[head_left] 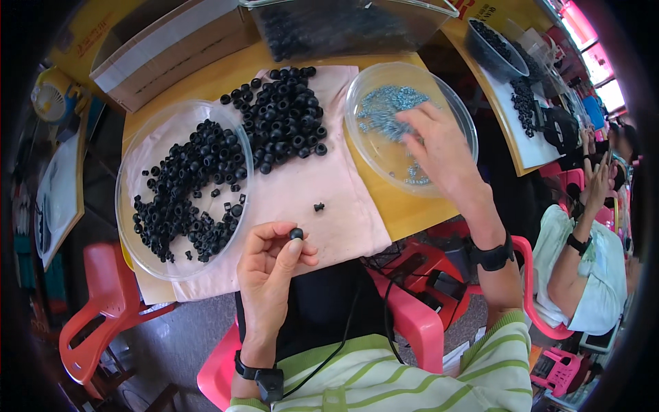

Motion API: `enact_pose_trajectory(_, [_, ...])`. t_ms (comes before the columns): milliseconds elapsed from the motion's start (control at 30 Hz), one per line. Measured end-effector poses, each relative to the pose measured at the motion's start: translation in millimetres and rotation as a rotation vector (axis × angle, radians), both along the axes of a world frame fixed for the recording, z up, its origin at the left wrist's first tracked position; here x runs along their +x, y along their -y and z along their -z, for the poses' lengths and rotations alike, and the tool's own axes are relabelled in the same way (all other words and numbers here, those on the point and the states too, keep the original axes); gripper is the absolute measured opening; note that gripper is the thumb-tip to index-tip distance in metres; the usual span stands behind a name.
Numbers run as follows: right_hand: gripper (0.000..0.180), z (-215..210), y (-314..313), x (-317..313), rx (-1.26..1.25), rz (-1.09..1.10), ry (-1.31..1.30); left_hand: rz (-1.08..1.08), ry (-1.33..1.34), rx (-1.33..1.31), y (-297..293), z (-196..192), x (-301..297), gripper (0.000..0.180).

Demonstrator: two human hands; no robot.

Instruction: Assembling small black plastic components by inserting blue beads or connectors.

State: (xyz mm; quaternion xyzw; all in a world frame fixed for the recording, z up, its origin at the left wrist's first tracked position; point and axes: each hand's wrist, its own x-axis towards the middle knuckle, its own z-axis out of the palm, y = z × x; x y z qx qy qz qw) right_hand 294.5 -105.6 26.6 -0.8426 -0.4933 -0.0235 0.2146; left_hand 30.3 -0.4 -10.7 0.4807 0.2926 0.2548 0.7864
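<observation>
My left hand, above the near edge of the pink cloth, pinches a small round black hollow ball between thumb and fingertips. A single small black peg-like piece lies on the cloth ahead of it. My right hand reaches into a round clear tub, its thumb and forefinger apart beside a heap of tiny silvery-blue pieces, too small to name. Left of centre, a wide clear tray holds many black balls and peg pieces. A pile of black balls with holes lies on the cloth.
The pink cloth covers much of the yellow table. Behind stand a cardboard box and a clear bin of black parts. Pink chairs surround me; another person's arm shows at right near a second table.
</observation>
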Motion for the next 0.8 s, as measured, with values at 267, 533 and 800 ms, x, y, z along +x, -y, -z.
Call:
enact_pose_trajectory(267, [0.014,-32,25,-22,-0.033,0.027,-0.303,0.016,-0.006,-0.017,0,-1,-1,0.020])
enact_pose_trajectory(533, [0.007,-26,37,-21,-0.018,-0.093,-0.287,0.026,-0.002,0.014,-1,0,-1,0.020])
enact_pose_trajectory(800, [0.007,-14,17,-16,0.055,-0.157,-0.120,0.009,-0.016,0.008,0,-3,1,0.019])
